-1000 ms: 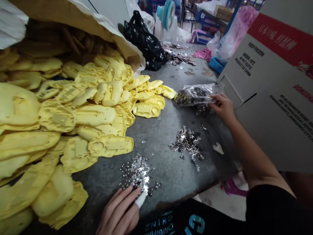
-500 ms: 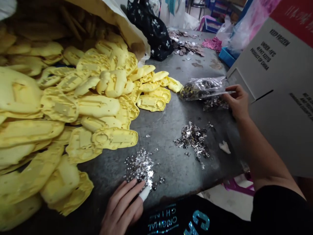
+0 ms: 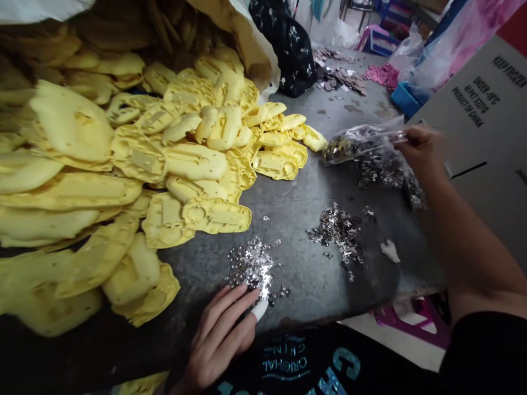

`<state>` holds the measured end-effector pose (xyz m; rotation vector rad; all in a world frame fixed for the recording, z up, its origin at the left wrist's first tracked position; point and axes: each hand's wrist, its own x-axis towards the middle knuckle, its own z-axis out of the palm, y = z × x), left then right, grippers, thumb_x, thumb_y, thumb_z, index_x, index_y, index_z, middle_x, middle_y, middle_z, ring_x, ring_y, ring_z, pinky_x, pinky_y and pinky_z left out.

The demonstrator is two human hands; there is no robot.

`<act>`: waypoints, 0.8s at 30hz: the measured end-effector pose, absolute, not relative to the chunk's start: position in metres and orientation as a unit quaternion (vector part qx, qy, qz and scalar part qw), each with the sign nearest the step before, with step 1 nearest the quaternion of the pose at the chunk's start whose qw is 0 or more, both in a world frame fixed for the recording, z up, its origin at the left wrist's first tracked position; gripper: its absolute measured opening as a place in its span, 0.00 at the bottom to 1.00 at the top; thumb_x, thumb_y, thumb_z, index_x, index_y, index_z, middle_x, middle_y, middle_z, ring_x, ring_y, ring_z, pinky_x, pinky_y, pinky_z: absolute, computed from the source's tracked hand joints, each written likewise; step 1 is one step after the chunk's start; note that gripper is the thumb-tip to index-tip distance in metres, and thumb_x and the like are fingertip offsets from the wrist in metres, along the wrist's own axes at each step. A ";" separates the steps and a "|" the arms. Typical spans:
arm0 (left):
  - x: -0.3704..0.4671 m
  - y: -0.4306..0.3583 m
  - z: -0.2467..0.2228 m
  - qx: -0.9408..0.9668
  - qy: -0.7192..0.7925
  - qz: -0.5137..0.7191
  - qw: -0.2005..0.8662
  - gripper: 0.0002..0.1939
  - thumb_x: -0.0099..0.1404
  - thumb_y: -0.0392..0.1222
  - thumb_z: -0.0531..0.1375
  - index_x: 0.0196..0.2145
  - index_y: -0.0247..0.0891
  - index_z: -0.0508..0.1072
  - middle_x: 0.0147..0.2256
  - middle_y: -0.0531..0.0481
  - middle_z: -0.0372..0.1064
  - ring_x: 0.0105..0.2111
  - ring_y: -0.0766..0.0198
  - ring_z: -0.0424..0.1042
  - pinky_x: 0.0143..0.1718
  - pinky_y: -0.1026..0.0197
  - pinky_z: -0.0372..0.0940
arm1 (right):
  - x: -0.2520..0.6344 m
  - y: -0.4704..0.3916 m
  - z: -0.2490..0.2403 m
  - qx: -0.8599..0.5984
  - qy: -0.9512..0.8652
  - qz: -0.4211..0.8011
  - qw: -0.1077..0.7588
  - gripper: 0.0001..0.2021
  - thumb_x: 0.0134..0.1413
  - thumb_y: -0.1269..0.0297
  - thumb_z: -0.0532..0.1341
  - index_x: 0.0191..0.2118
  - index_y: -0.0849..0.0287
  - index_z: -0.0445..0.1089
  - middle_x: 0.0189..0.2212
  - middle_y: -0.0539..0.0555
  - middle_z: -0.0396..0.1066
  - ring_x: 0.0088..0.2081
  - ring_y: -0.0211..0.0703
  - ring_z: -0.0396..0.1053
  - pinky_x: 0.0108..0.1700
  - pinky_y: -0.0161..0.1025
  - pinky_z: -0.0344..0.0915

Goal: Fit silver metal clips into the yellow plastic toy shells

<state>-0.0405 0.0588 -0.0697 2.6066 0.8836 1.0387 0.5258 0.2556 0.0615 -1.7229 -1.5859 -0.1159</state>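
My right hand (image 3: 424, 151) pinches the edge of a clear plastic bag (image 3: 362, 140) that holds small dark and yellowish metal pieces. Under and beside it rests another bag (image 3: 385, 167) of small dark pieces. My left hand (image 3: 224, 332) lies with fingers stretched out at the near edge of a pile of shiny silver metal pieces (image 3: 251, 263). One of its fingertips wears a white cover. Between the two hands sits a second heap of small metal pieces (image 3: 340, 230), darker than the first.
Yellow moulded plastic shells (image 3: 197, 164) spill from a large sack (image 3: 263, 49) across the left of the table. A white scrap (image 3: 390, 250) lies near the darker heap. A printed carton (image 3: 486, 120) stands at right, a blue tray (image 3: 405, 99) behind it.
My right hand has lifted the bag's edge slightly, showing more of the bag beneath. My left hand stays by the silver pile. The whole view has shifted.
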 end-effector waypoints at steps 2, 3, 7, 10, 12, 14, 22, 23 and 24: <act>-0.039 0.061 -0.072 0.881 0.287 0.364 0.097 0.14 0.74 0.25 0.68 0.53 0.38 0.81 0.59 0.38 0.86 0.66 0.45 0.81 0.69 0.37 0.78 | 0.510 0.275 0.097 -0.668 -0.640 -0.073 0.372 0.10 0.53 0.75 0.74 0.27 0.52 0.78 0.25 0.48 0.71 0.30 0.39 0.60 0.41 0.47 0.60; -0.039 0.062 -0.073 0.879 0.283 0.371 0.095 0.15 0.72 0.24 0.69 0.53 0.37 0.81 0.59 0.38 0.86 0.66 0.44 0.81 0.70 0.36 0.77 | 0.499 0.282 0.116 -0.662 -0.658 -0.082 0.351 0.12 0.52 0.78 0.75 0.26 0.54 0.79 0.25 0.47 0.72 0.29 0.37 0.59 0.42 0.46 0.61; -0.035 0.065 -0.072 0.846 0.284 0.424 0.154 0.19 0.68 0.19 0.69 0.50 0.39 0.84 0.60 0.42 0.86 0.66 0.47 0.81 0.74 0.38 0.73 | 0.450 0.280 0.194 -0.638 -0.708 -0.131 0.272 0.07 0.57 0.75 0.77 0.30 0.59 0.84 0.24 0.44 0.74 0.28 0.29 0.59 0.39 0.41 0.61; -0.020 0.072 -0.063 0.762 0.302 0.480 0.311 0.24 0.68 0.20 0.70 0.55 0.45 0.86 0.62 0.45 0.85 0.66 0.51 0.81 0.75 0.44 0.71 | 0.413 0.247 0.246 -0.620 -0.726 -0.155 0.254 0.03 0.60 0.68 0.76 0.40 0.55 0.89 0.25 0.38 0.74 0.33 0.26 0.69 0.39 0.36 0.61; 0.000 0.085 -0.052 0.721 0.303 0.494 0.379 0.32 0.71 0.27 0.72 0.68 0.47 0.80 0.69 0.39 0.79 0.69 0.48 0.78 0.75 0.40 0.72 | 0.385 0.216 0.274 -0.603 -0.744 -0.151 0.246 0.06 0.60 0.61 0.77 0.42 0.52 0.90 0.23 0.36 0.71 0.34 0.25 0.73 0.36 0.30 0.59; 0.023 0.106 -0.038 0.676 0.284 0.500 0.461 0.49 0.69 0.41 0.77 0.81 0.52 0.62 0.77 0.32 0.66 0.72 0.42 0.76 0.70 0.35 0.77 | 0.355 0.185 0.293 -0.588 -0.752 -0.111 0.277 0.06 0.57 0.59 0.79 0.40 0.52 0.90 0.22 0.35 0.69 0.26 0.17 0.67 0.30 0.22 0.55; 0.033 0.130 0.026 0.479 0.262 0.512 0.663 0.50 0.53 0.74 0.81 0.65 0.46 0.75 0.56 0.40 0.84 0.56 0.36 0.85 0.50 0.29 0.86 | 0.263 0.145 0.280 -0.503 -0.762 0.120 0.389 0.05 0.57 0.72 0.81 0.34 0.59 0.88 0.19 0.38 0.75 0.17 0.15 0.58 0.17 0.16 0.52; 0.027 0.120 0.028 0.457 0.271 0.519 0.670 0.48 0.54 0.74 0.80 0.63 0.45 0.76 0.54 0.41 0.84 0.52 0.37 0.86 0.47 0.31 0.86 | 0.259 0.149 0.275 -0.494 -0.763 0.153 0.388 0.05 0.59 0.72 0.81 0.33 0.60 0.87 0.18 0.38 0.75 0.16 0.15 0.57 0.17 0.17 0.50; 0.022 0.110 0.030 0.436 0.281 0.526 0.674 0.46 0.55 0.73 0.80 0.61 0.45 0.77 0.52 0.42 0.85 0.49 0.39 0.87 0.44 0.33 0.87 | 0.257 0.154 0.270 -0.483 -0.766 0.187 0.381 0.07 0.61 0.70 0.80 0.32 0.60 0.86 0.18 0.38 0.74 0.15 0.15 0.56 0.17 0.18 0.49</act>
